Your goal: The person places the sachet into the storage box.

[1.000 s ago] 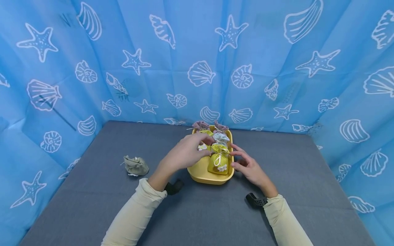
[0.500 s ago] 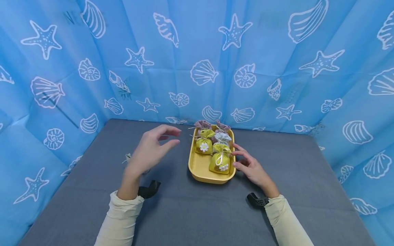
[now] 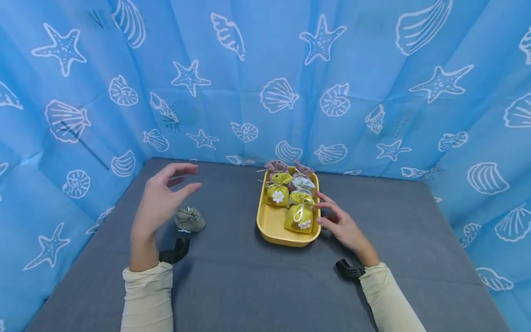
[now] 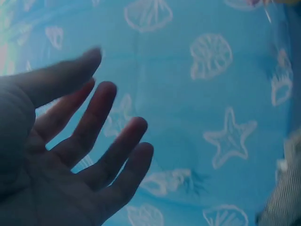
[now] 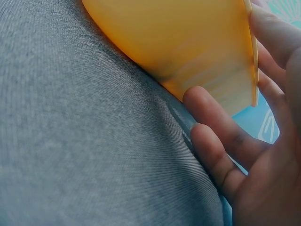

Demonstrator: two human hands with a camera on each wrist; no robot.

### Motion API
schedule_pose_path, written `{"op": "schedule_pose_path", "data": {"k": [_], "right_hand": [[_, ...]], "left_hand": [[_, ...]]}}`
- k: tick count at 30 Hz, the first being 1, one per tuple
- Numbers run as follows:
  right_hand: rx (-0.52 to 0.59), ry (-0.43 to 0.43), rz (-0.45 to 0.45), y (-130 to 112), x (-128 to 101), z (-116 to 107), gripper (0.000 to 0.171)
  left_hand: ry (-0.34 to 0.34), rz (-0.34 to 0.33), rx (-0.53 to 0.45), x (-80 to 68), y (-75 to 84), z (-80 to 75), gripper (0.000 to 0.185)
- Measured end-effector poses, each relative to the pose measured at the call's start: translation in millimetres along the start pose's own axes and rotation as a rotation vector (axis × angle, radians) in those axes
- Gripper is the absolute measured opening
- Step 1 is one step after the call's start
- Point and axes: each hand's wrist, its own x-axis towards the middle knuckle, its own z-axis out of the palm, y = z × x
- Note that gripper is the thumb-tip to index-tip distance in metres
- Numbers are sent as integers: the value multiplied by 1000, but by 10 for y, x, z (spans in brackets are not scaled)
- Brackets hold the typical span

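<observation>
Sleeves aside, start with your left hand (image 3: 159, 200): it hangs in the air over the grey table (image 3: 249, 281), fingers spread and only lightly bent, holding nothing; the left wrist view shows the same loose open palm against the blue cloth. The grey pouch (image 3: 189, 219) lies on the table just past and to the right of that palm, below the fingertips and apart from them. It slumps on its side, with its gathered neck at the top, so its long axis runs roughly left to right across your view. Your left hand is plainly the nearer one to it.

Your right hand (image 3: 341, 222) rests against the right side of the yellow tray (image 3: 274, 230), fingers nearly straight. In the right wrist view the fingertips (image 5: 202, 101) touch the tray's outer wall where it meets the table, without curling round it.

Farther on, inside the tray, stand two yellow pouches (image 3: 299, 217), a pale one behind the nearer, and two pinkish ones at the far end. The shell-printed blue curtain (image 3: 373, 69) closes off the back.
</observation>
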Motion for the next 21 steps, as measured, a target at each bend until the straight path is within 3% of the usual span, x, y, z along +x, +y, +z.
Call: {"op": "schedule_pose_path", "data": {"k": [6, 11, 14, 21], "right_hand": [[-10, 7, 0, 30, -10, -11, 35], [-11, 6, -1, 43, -13, 7, 35], [-12, 6, -9, 48, -8, 13, 35], [-17, 5, -12, 32, 8, 7, 35]], "left_hand": [[-179, -97, -32, 42, -310, -111, 65], [-400, -175, -141, 55, -645, -143, 80], [-507, -204, -138, 37, -775, -152, 87], [-616, -272, -26, 3, -909, -145, 89]]}}
